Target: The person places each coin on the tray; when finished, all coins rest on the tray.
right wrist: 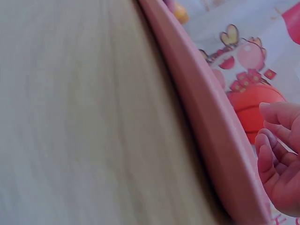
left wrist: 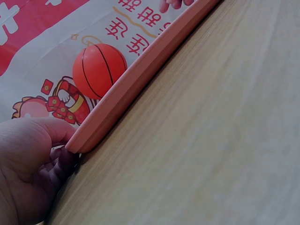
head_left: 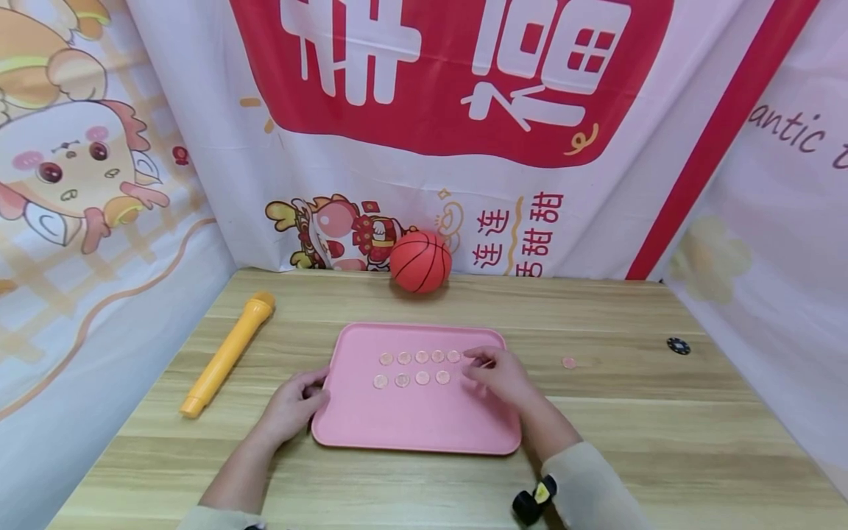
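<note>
A pink tray (head_left: 417,430) lies in front of me on the table, with several small copper-coloured coins (head_left: 422,377) set out on it in two rows. My left hand (head_left: 291,408) holds the tray's left edge; in the left wrist view its fingers (left wrist: 58,131) meet the rim at the corner. Over the tray's right part is my right hand (head_left: 503,379), its fingertips close to the right end of the upper row. From the right wrist, that hand (right wrist: 283,159) shows loosely bent fingers, apart from the thumb, and nothing visible between them.
A single coin (head_left: 569,363) lies on the wooden table right of the tray, and a black chip (head_left: 679,346) farther right. A yellow toy microphone (head_left: 228,357) lies at the left. The small orange basketball (head_left: 420,262) sits at the back against the printed curtain (head_left: 596,221).
</note>
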The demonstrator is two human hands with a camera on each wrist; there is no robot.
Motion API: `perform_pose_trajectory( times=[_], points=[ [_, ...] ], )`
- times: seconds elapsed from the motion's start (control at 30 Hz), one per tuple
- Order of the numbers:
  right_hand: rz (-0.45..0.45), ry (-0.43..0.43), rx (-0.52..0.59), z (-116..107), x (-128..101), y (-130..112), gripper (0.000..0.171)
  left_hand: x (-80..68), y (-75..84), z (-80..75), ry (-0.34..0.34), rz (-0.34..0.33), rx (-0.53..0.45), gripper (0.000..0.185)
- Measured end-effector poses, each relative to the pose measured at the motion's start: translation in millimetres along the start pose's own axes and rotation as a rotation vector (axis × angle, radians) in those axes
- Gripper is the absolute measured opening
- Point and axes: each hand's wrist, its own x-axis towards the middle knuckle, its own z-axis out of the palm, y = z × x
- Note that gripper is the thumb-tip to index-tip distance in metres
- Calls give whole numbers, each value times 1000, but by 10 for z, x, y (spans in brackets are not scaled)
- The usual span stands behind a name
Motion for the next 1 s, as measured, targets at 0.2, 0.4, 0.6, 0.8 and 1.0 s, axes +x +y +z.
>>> perform_pose_trajectory(
  times=[0.2,0.4,0.6,0.8,1.0],
  points=[
    [83,78,89,-285,-32,66,40,6,-8,2,3,1,8,46],
    [25,152,-14,-614,-53,227,41,6,-19,4,3,-4,11,46],
    [59,184,-58,-877,-106,298,44,9,-32,5,7,1,6,47],
    [83,228,-82,-1064,-111,454,45,4,-34,4,7,-3,6,47],
    [93,235,-98,-1228,-132,563,47,5,-31,1,0,-5,13,47]
  ],
)
